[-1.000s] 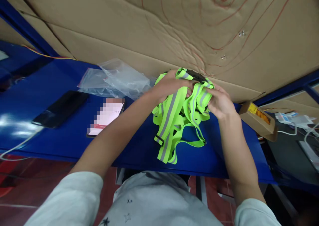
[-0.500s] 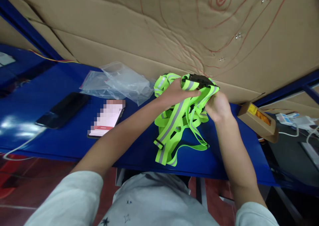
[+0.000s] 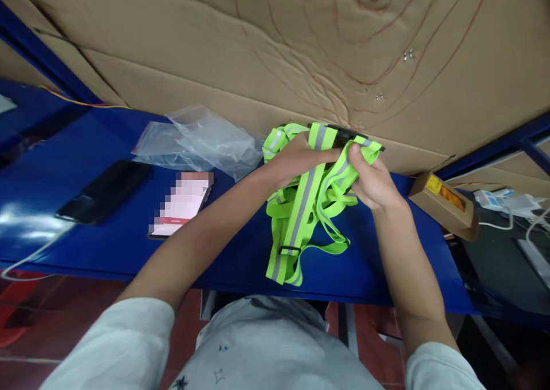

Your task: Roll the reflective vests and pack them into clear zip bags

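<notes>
A tangle of lime-green straps with grey reflective stripes [image 3: 303, 207] hangs and lies over the blue table between my hands. My left hand [image 3: 298, 158] is closed on the straps at their upper left, its index finger stretched toward the right. At the upper right, my right hand [image 3: 372, 178] pinches a folded strap, thumb on top. A black buckle piece [image 3: 346, 132] shows at the top of the bundle, partly behind the straps. Lower down, a black slider [image 3: 290, 251] sits across one strap. Some of my left fingers are hidden by the straps.
Clear plastic bags [image 3: 210, 141] lie left of the straps on the blue table [image 3: 124, 247]. Nearer are a lit phone [image 3: 184, 204] and a black phone-like device [image 3: 105, 192]. A small cardboard box [image 3: 444, 204] stands right. Behind rises a cardboard panel [image 3: 193, 52].
My right thumb now shows on top of the strap, and the right hand has turned. The upper straps are spread flatter, and the lower slider has shifted right.
</notes>
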The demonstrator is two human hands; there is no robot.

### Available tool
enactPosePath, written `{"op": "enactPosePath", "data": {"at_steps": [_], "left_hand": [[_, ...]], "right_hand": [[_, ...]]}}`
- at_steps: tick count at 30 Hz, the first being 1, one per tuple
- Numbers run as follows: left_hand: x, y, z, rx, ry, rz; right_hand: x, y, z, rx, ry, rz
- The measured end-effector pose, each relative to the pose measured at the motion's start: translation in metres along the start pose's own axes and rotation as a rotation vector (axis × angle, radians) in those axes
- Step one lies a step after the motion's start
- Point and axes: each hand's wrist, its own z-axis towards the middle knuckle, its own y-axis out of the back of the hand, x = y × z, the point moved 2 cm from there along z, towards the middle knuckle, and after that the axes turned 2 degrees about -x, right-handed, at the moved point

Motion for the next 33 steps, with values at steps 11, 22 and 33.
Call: {"op": "enactPosePath", "data": {"at_steps": [11, 22, 33], "left_hand": [[-0.004, -0.003, -0.008, 0.288, 0.011, -0.090], [-0.009, -0.007, -0.017, 0.194, -0.062, 0.062], [0.023, -0.009, -0.006, 0.259, 0.170, -0.026]], "right_hand": [[0.030, 0.013, -0.014, 0.042, 0.231, -0.505], [0.041, 0.020, -0.020, -0.134, 0.532, -0.687], [0.042, 0.031, -0.007, -0.162, 0.495, -0.871]]}}
